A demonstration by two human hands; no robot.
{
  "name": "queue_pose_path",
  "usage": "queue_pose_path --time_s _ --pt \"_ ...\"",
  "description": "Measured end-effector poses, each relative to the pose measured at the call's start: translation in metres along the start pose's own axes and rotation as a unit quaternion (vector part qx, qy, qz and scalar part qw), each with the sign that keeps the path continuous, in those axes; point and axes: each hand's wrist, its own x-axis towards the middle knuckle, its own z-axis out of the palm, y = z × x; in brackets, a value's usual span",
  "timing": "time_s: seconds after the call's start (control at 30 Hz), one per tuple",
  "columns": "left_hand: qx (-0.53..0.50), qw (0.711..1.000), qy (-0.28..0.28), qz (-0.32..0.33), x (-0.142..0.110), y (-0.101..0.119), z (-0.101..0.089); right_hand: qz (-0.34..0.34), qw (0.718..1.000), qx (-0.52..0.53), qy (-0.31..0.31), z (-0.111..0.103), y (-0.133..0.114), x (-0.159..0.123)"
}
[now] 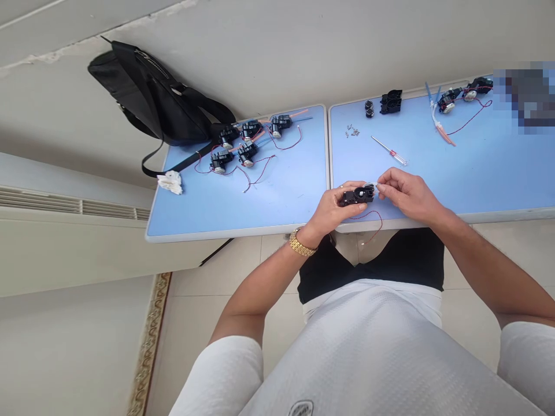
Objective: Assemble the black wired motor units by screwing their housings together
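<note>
My left hand [332,208] is closed round a small black plastic motor unit [359,196], held above the front edge of the blue table. A round opening with a pale centre faces up on it. From the unit a thin red-and-black wire [380,218] loops down past the table edge. At the unit's right end, my right hand [405,195] pinches a small whitish piece, mostly covered by the thumb and forefinger. Beyond the hands lies a screwdriver [392,153] with a red and clear handle.
Small screws [352,132], black round parts [369,109] and black housings [391,101] lie at the back. Several wired motor units [248,154] sit on the left table, two more [450,100] with cable ties [439,121] at right. A black bag [151,92] and crumpled tissue [170,182] are far left.
</note>
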Motion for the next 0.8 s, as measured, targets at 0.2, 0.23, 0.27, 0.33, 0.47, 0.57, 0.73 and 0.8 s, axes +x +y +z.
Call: queue_pose_path --time_s 0.2,0.23,0.27,0.33,0.47,0.57,0.73,0.8 --pt "-0.021 1.000 0.011 0.011 0.0020 -0.0017 0.0020 -0.027 0.999 -0.042 0.013 0.0017 -0.0007 -0.0013" --pt "-0.025 1.000 0.013 0.011 0.0022 -0.0021 0.0024 -0.031 0.998 -0.049 0.014 0.0019 -0.0004 -0.0014" --pt "-0.029 0.999 0.014 0.009 0.0023 -0.0027 0.0027 -0.035 0.998 -0.057 0.015 0.0020 0.0001 -0.0015" --pt "-0.039 0.999 0.017 0.001 0.0022 -0.0040 0.0030 -0.046 0.996 -0.074 0.014 0.0021 0.0012 -0.0019" --pt "-0.050 0.998 0.021 -0.017 0.0020 -0.0060 0.0021 -0.070 0.991 -0.116 0.009 0.0021 0.0033 -0.0029" --pt "-0.043 0.999 0.019 -0.020 0.0024 -0.0051 0.0014 -0.089 0.984 -0.154 0.009 0.0030 0.0050 -0.0037" --pt "-0.033 0.999 0.023 -0.026 0.0035 -0.0019 0.0024 -0.117 0.969 -0.217 0.009 0.0070 0.0072 -0.0070" --pt "-0.028 0.999 0.025 -0.029 0.0039 -0.0013 0.0028 -0.125 0.963 -0.240 0.007 0.0085 0.0077 -0.0089"
